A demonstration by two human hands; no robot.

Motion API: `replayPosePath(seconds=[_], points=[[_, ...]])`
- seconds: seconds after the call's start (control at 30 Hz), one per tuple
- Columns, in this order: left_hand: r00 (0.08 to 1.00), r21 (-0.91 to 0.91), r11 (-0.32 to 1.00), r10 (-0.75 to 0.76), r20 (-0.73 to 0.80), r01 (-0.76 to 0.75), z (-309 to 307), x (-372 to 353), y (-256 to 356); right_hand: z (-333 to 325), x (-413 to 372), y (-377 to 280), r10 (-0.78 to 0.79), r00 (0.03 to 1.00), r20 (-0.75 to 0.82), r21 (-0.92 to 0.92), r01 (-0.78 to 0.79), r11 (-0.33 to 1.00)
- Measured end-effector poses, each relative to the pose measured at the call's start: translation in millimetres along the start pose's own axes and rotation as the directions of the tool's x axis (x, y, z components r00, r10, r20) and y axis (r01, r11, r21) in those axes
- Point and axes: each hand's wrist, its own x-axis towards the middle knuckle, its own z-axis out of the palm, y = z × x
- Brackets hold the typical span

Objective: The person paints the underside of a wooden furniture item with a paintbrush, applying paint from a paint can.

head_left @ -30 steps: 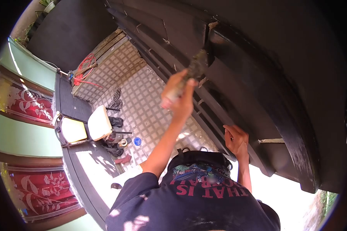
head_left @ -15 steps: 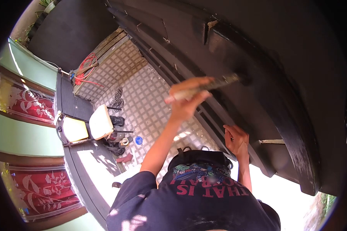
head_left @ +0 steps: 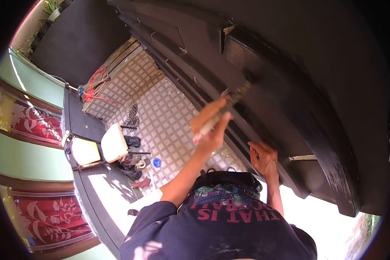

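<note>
A paintbrush with a pale handle (head_left: 209, 126) and dark, smeared bristles is gripped in my left hand (head_left: 210, 130). Its bristle end points up and right, at or very near the black panelled surface (head_left: 264, 99); motion blur hides whether they touch. Along that surface runs a raised, curved black rail (head_left: 307, 117) with a worn, scuffed lower part. My right hand (head_left: 264, 158) is lower down, beside the narrow black ledges, with its fingers curled in. Whatever it may hold is hidden.
On the left stands a chair with a cream seat (head_left: 114, 143). Near it on the tiled floor (head_left: 160, 104) are a blue lid-like disc (head_left: 156, 162), a tape roll (head_left: 141, 164) and dark bundles. A red hose (head_left: 97, 82) hangs over a low tiled wall.
My left hand has turned, and the paintbrush has swung left so that it slants more steeply. My right hand has barely shifted, its fingers still curled.
</note>
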Motion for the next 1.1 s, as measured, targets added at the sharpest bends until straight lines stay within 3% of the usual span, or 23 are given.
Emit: replayPosePath(seconds=[0.2, 0.3, 0.37, 0.5, 0.6, 0.63, 0.73, 0.83, 0.97, 1.03, 1.07, 1.1], points=[[0.945, -0.137, 0.978, 0.192, 0.264, -0.16, -16.1, 5.3, 9.5, 1.5, 1.0, 1.6, 0.001, 1.0, 0.031, -0.004, -0.001, 1.0], [0.987, -0.057, 0.997, -0.05, 0.151, 0.059, -34.0, 28.7, -5.7, 1.4, -0.2, 2.1, -0.008, 1.0, 0.006, 0.022, 0.008, 1.0], [0.977, -0.241, 0.949, -0.215, -0.015, 0.205, -35.2, 49.0, -14.7, 1.3, -2.2, 2.2, -0.01, 1.0, 0.014, 0.02, 0.01, 1.0], [0.996, -0.147, 0.988, -0.064, -0.066, 0.054, -43.8, 64.7, -4.9, 0.9, -1.2, 2.5, -0.001, 1.0, 0.002, 0.02, 0.001, 1.0], [0.985, -0.063, 0.998, 0.01, -0.174, -0.021, -41.0, 74.7, 15.0, 0.7, -0.4, 2.0, -0.03, 1.0, -0.009, 0.005, 0.03, 1.0], [0.966, -0.074, 0.997, -0.031, -0.255, 0.013, -32.2, 74.8, 23.7, 0.5, -1.1, 1.2, -0.023, 1.0, -0.007, 0.007, 0.023, 1.0], [0.988, 0.201, 0.98, 0.026, -0.155, 0.006, -16.8, 50.7, 23.2, 0.9, -0.7, 1.7, -0.019, 1.0, -0.009, 0.012, 0.019, 1.0], [0.961, 0.199, 0.942, 0.275, 0.014, -0.272, -4.6, 37.9, 41.5, 1.6, -0.8, 4.5, -0.025, 1.0, -0.013, 0.021, 0.026, 0.999], [0.976, 0.204, 0.965, 0.189, -0.109, -0.164, -18.0, 60.7, 73.2, -0.4, -1.2, 0.8, -0.032, 0.999, -0.01, 0.029, 0.032, 0.999], [0.922, 0.335, 0.879, 0.381, -0.066, -0.339, -22.2, 95.7, 88.1, 0.2, -0.4, 2.8, -0.043, 0.999, -0.018, 0.031, 0.044, 0.999], [0.853, 0.422, 0.767, 0.52, 0.03, -0.483, -25.1, 115.7, 93.0, 0.0, -0.3, 3.4, -0.047, 0.999, -0.017, 0.036, 0.048, 0.998], [0.853, 0.531, 0.691, 0.507, 0.128, -0.49, -26.3, 129.1, 99.8, -0.4, -1.1, 3.7, -0.051, 0.999, -0.014, 0.04, 0.052, 0.998]])
